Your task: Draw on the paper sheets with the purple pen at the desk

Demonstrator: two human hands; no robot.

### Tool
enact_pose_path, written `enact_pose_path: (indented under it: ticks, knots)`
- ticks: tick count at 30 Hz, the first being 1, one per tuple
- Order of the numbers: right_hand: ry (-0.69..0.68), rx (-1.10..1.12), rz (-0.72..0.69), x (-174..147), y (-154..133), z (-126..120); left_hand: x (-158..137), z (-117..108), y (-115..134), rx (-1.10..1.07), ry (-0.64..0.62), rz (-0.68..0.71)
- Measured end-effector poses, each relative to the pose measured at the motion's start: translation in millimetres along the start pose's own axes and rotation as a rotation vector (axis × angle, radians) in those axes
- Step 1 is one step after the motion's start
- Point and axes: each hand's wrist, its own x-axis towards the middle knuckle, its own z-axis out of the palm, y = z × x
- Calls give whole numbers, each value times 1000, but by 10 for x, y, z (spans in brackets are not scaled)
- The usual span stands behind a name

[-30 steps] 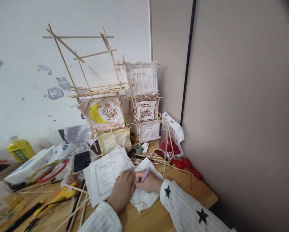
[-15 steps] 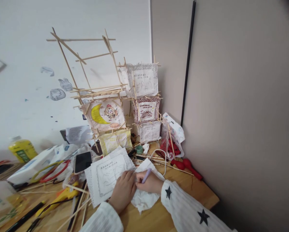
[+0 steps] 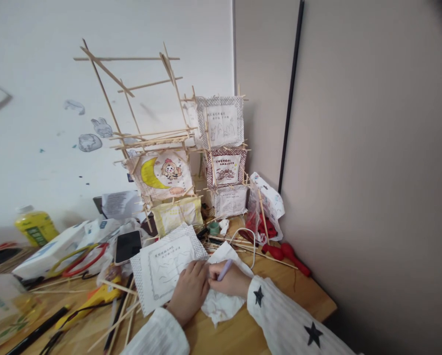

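Far left of the right hand's grip stands the yellow bottle (image 3: 39, 228), with a partly visible jug (image 3: 2, 313) nearer the wearer. Moving toward the grip, a black rod (image 3: 39, 330) lies on the table (image 3: 202, 340), then the yellow tool (image 3: 98, 296) with its dark cord, then a spread of loose sticks (image 3: 121, 323). The phone (image 3: 128, 247) lies beyond these, left of the grip and farther from the wearer. Past it, the moon lantern (image 3: 164, 175) stands beyond and left of the grip, a bare stick frame rising above it.

The paper (image 3: 162, 271) lies tilted just left of the grip, its drawn side up. The left hand (image 3: 189, 291) rests palm down over the paper's right part, fingers side by side and laid out rather than curled around anything.

Immediately right of it, the right hand (image 3: 231, 282) has its thumb and fingers closed together on the purple pen (image 3: 225, 270). The pen slants inside the grip, upper end leaning right; its tip is hidden, so whether it touches the paper I cannot tell. A crumpled tissue (image 3: 221, 309) lies beneath the right hand. Green tape (image 3: 213, 228) sits beyond the grip, with the tall lantern (image 3: 224, 167) standing behind it. Farther right are the bag (image 3: 271, 202) and the red thing (image 3: 293, 259).
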Motion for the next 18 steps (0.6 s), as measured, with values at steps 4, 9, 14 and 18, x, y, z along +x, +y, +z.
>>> enact_pose_path:
  ticks: [4, 9, 14, 18]
  knots:
    - [-3, -14, 1, -7, -34, -17, -1, -2, 0, -4, -4, 2]
    - [0, -37, 12, -19, -56, -25, 2, 14, -12, -8, -11, 3]
    - [-4, -51, 13, -28, -65, -35, 0, 3, -9, -17, -5, 6]
    - [-11, -70, 16, -27, -74, -41, 0, -16, 3, -28, -2, 6]
